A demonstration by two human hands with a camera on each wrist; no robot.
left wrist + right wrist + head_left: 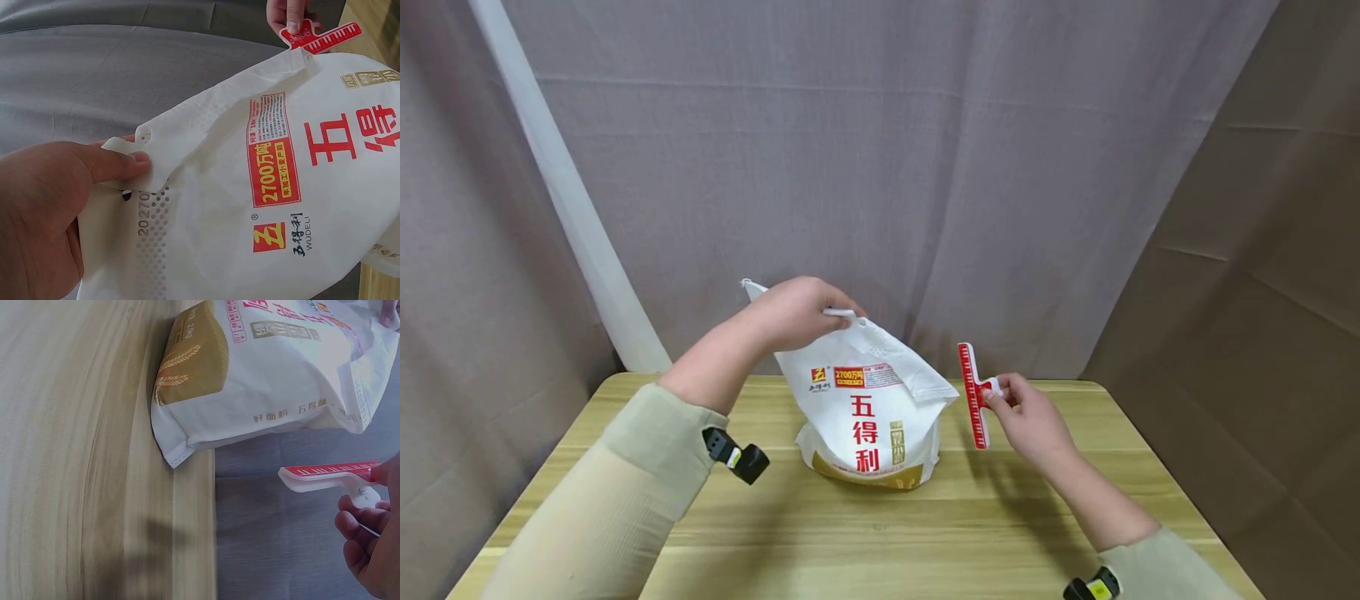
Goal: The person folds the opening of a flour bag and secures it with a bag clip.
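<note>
- On the wooden table (985,533), near its far edge: a white flour bag (868,417) standing upright, red characters down its front, a gold band with a wheat print at the base.
- Behind and on both sides: grey cloth backdrop (880,150), hanging in folds, with a pale vertical strip (561,192) at the left.
- Right of the bag, held above the tabletop and apart from the bag in the head view: a red-and-white clip (974,396), T-shaped, its long bar upright and marked like a ruler.
- Between clip and bag mouth: only open air, nothing in the way; bag's upper right corner drooping toward the clip.
- Left hand (797,312): raised over the bag, forearm slanting up from the lower left, thumb and fingers pinched together on the bag's folded top edge, lifting it to a peak; in the left wrist view the thumb (115,164) lying flat on the crumpled white corner beside a punched hole.
- Right hand (1030,417): lower, just right of the bag, fingertips closed on the clip's white handle, palm turned left; in the right wrist view the fingers (362,525) curled under the handle.
- Both sleeves beige, 1 black wrist camera on each.
</note>
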